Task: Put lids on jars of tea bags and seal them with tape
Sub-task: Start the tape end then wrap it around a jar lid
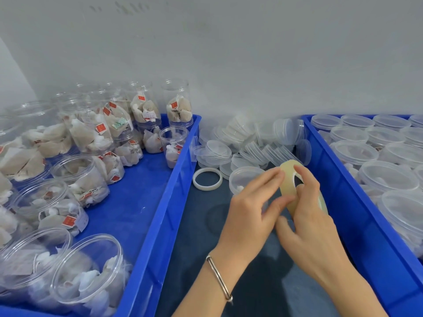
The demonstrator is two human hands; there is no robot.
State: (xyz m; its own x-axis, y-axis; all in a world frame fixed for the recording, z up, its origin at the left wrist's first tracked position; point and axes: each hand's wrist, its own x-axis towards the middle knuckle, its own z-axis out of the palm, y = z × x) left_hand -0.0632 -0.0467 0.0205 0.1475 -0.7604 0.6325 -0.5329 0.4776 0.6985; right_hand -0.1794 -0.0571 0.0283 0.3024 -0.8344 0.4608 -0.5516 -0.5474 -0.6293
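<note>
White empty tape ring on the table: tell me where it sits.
The white empty tape ring lies flat on the dark table, beside the left blue plastic crate's wall, just before the loose clear lids.

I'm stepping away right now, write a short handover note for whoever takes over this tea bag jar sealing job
Left hand: pinching the tape roll's edge.
Right hand: grip on the same roll, fingers through its core.
Open jars of tea bags wait in the left blue bin.
Loose lids are piled on the table by the wall; a spent tape ring lies beside them.
A lidded jar stands just behind the hands.
Lidded jars fill the right blue bin; whether they are taped I cannot tell.
Left: lid and tape the open ones.
</note>
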